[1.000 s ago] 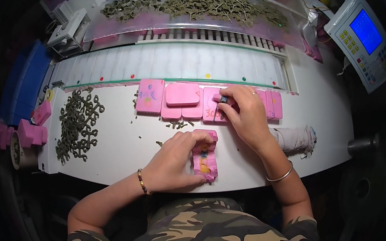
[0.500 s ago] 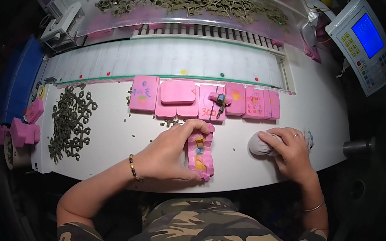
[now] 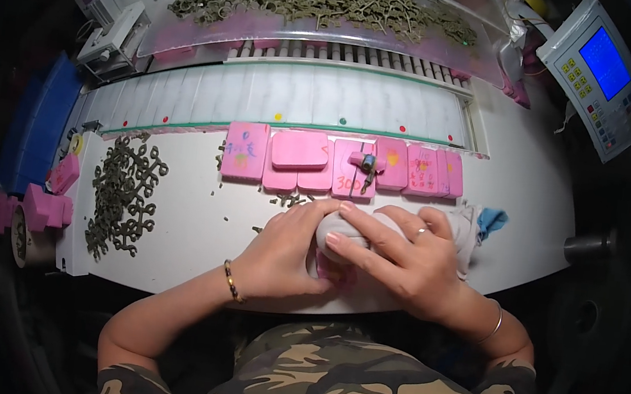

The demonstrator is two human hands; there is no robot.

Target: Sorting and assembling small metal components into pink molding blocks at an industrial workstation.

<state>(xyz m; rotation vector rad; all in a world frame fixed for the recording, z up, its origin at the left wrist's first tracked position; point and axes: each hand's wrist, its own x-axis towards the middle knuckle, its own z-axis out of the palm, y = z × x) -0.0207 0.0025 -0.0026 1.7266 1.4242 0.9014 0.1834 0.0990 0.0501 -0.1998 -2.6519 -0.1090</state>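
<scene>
In my right hand (image 3: 424, 273) is a rounded, pale grey cloth pouch (image 3: 339, 224), its fingers spread over the top. The pouch sits over a small pink block (image 3: 336, 275) and hides most of it. My left hand (image 3: 282, 244) grips that block from the left, thumb at the near end, fingers at the far end. Only the block's near part shows under the pouch. The pouch's loose cloth tail trails to the right, with a blue piece (image 3: 492, 221) at its end.
Pink blocks (image 3: 245, 151) stand in a row beyond my hands, one carrying a small dark-and-pink piece (image 3: 368, 162). Dark green branched parts (image 3: 123, 193) are heaped at left, more on a clear tray (image 3: 225, 34) behind the white slatted strip (image 3: 265, 92). A keypad display (image 3: 606, 63) stands at right.
My right hand has brought the cloth pouch leftward from the table onto the pink block. The block's coloured hollow, visible before, is now covered. My left hand keeps its grip.
</scene>
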